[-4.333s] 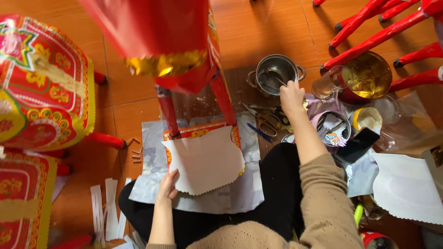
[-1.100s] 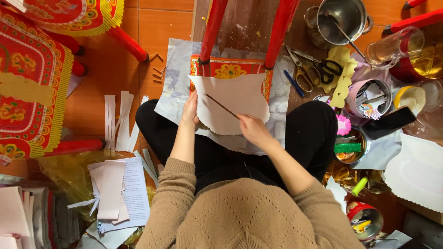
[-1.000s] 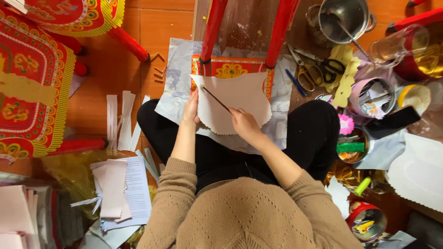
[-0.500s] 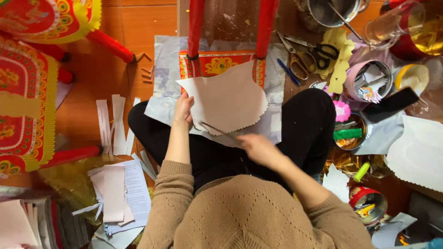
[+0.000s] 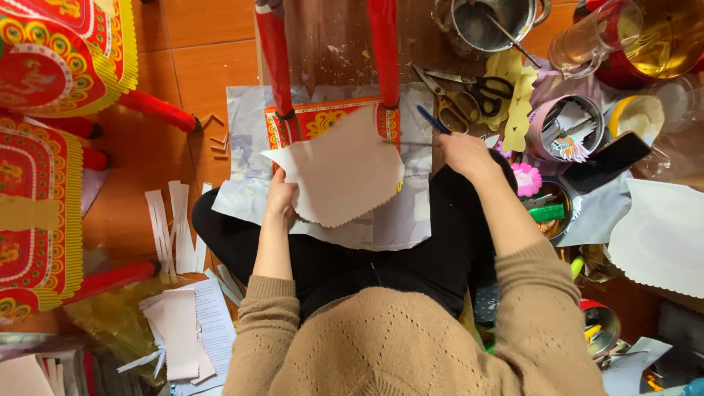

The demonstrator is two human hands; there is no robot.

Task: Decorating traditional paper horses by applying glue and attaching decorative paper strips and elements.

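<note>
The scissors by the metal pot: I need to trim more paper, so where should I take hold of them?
Grip the scissors by the dark handle loops, reaching with the right hand from just below. The loops face right, the blades point up-left, and the top lies uncovered.

floor (image 5: 205,44): orange tiles | paper strips (image 5: 172,227) | scissors (image 5: 469,92) | steel pot (image 5: 488,22)

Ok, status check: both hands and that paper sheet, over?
Left hand pinching the pale scalloped paper sheet at its left edge. Right hand off the sheet, holding a thin stick, near the blue pen. Scissors beyond, nothing blocking.
</note>
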